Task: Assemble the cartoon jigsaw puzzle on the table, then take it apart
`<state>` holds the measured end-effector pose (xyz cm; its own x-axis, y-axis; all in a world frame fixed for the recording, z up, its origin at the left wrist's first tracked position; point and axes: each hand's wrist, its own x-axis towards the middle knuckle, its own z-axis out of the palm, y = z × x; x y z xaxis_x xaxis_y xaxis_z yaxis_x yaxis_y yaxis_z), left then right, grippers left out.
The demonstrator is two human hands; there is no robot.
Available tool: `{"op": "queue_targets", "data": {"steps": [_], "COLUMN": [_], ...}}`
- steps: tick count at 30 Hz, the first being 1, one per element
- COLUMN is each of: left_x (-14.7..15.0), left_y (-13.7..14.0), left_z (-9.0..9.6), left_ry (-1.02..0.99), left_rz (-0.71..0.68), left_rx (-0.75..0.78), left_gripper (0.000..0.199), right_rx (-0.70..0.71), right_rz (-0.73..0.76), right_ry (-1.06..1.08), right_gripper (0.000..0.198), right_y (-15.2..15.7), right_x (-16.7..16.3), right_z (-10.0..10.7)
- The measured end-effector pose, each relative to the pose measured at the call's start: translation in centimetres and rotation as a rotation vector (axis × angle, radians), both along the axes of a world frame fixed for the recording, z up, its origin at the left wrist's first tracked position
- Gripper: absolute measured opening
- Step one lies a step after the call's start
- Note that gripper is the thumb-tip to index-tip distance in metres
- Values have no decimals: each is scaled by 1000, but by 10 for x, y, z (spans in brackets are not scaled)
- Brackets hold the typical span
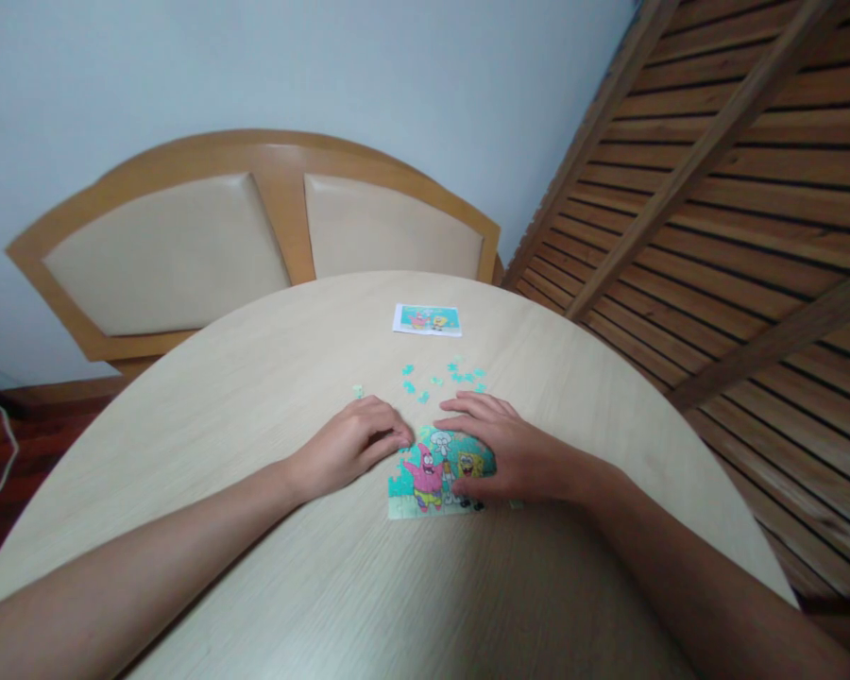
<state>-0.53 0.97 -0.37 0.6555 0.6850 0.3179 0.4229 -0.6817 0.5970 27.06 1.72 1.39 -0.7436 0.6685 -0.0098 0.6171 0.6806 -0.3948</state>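
A partly assembled jigsaw puzzle (429, 480) lies on the table in front of me, showing a pink starfish figure, a pale figure in the middle and a yellow square one. My left hand (358, 439) is at its upper left edge, thumb and forefinger pinched together; whatever they hold, if anything, is too small to make out. Fingers spread, my right hand (500, 449) rests over the puzzle's right side and hides part of it. Several loose teal puzzle pieces (463, 377) are scattered beyond the hands. A single pale piece (358, 390) lies above my left hand.
A printed picture card (429, 320) lies farther back on the round wooden table (269, 576). Behind the table stands a wide wooden chair back or headboard (280, 227) with cream panels. Wooden slats (737, 189) rise at the right, and a white cable (7, 444) hangs at far left.
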Motion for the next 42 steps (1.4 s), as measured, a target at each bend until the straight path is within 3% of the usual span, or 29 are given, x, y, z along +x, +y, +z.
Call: {"op": "queue_targets", "data": {"steps": [9,17,21,25,31,42], "left_x": [-1,2,4,5,6,7], "left_y": [-1,-6,-8,-8,-7,-9], "left_z": [-1,-7,-9,-7,-6,-4], "left_ry": [25,-316,-374,-339,-237,-337], "left_rz": [55,89,61,33,71,45], "left_rx": [-4,-396,-480,-472,-300,-360], "left_gripper": [16,18,22,25,34,31], "right_rx": [-3,-7,-10,-9,-7,-27], "right_rz": [4,9,6,10,18,11], "right_ry": [17,15,13,6,21,31], "right_gripper": [77,77,78,77,78,76], "right_y": [0,1,0,-2,-2,-2], "right_x": [1,1,0,-1,-1,-1], "right_z": [1,0,1,2,0,1]}}
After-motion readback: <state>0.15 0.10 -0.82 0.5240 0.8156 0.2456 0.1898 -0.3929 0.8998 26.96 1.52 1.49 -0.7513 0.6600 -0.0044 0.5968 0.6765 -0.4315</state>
